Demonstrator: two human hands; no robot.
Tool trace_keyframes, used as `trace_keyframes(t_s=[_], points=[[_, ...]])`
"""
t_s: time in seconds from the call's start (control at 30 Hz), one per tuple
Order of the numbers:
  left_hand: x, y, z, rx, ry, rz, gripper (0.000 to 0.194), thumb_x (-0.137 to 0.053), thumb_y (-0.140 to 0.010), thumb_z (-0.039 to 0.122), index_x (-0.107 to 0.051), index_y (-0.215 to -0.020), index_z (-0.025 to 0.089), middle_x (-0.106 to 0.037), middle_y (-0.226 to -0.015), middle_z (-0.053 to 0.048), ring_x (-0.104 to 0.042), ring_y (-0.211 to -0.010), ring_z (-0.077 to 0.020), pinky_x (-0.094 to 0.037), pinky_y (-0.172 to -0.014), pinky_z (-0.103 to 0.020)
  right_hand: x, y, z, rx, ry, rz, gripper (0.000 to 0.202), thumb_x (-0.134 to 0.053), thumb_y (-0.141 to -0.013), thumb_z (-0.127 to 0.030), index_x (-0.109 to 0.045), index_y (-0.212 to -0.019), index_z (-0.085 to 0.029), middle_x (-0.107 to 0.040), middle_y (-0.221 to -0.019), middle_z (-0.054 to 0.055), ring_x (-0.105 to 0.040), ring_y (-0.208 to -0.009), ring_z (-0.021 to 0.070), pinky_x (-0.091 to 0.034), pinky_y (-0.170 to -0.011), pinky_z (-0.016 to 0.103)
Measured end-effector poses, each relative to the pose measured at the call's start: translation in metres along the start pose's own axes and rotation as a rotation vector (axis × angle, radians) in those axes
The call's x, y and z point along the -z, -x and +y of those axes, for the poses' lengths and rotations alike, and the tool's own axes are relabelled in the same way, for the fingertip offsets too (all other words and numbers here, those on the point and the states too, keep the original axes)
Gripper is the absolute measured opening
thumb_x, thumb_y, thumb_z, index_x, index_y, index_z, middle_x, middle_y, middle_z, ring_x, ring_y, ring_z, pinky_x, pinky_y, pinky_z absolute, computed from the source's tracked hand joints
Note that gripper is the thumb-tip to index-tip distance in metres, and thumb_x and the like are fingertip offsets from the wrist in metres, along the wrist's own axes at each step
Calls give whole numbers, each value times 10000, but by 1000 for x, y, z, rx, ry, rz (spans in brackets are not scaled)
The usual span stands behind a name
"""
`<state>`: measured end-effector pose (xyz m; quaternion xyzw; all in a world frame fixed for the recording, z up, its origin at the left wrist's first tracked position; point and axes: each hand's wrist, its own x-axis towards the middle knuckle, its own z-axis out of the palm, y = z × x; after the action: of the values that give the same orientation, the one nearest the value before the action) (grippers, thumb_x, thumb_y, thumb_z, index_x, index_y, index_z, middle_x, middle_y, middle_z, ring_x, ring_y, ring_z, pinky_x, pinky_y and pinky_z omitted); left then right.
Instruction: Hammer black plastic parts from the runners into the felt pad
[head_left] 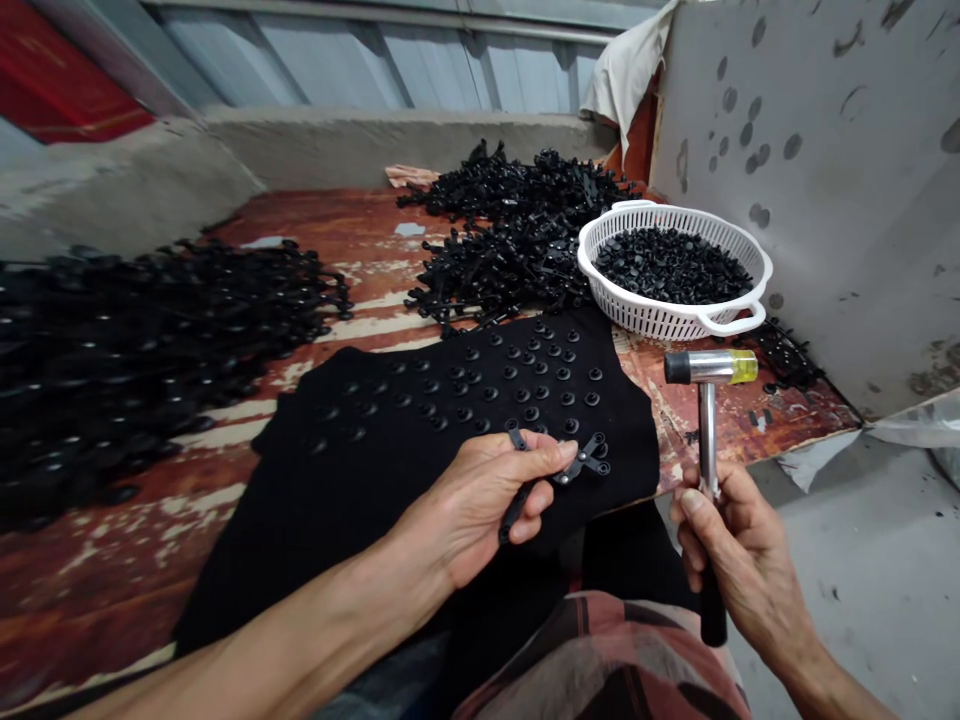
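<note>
My left hand is closed around a black jointed plastic linkage, whose crossed arms with round ends and shiny rivets stick out past my thumb. More of its arms show below my fingers. It is held over a black cloth, on which many small round black caps stand in loose rows. In my right hand a small mallet is gripped upright by its handle. The mallet has one black face, one yellow face and a metal shaft. Its head is raised, apart from the linkage and the cloth.
A white plastic basket full of small black parts stands at the back right. Piles of black linkages lie at the back and at the left of the worn red-brown table. A spotted grey panel rises at the right.
</note>
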<state>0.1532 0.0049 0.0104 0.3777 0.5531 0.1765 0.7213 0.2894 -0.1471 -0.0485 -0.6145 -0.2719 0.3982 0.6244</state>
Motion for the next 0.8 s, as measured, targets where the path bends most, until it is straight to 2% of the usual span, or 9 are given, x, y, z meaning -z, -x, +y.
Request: trace_keyframes(t_s=[0.47, 0.7, 0.8], points=[[3, -3, -1, -3, 6, -30, 179, -738, -686, 131, -566, -638, 136, -466, -474, 73, -343, -326, -25, -246, -269, -124, 1, -1, -2, 7, 31, -23, 207, -580, -932, -440, -531, -945, -239, -512, -686, -76, -415, -419, 39, -395, -354, 149], [2, -2, -2, -23, -6, -9, 191, -733, -685, 127, -553, -625, 138, -480, -476, 69, -337, -322, -23, -230, -266, -124, 5, 2, 1, -3, 82, -86, 191, -543, -954, -432, -513, -927, -246, -509, -690, -68, -397, -433, 55, -397, -367, 167], [1, -3, -2, -46, -8, -6, 203, -753, -672, 144, -551, -646, 149, -461, -463, 82, -326, -321, -22, -231, -272, -121, 7, 3, 0, 32, 142, -72, 159, -520, -969, -414, -543, -990, -257, -501, -717, -58, -390, -468, 61, -381, -392, 163]])
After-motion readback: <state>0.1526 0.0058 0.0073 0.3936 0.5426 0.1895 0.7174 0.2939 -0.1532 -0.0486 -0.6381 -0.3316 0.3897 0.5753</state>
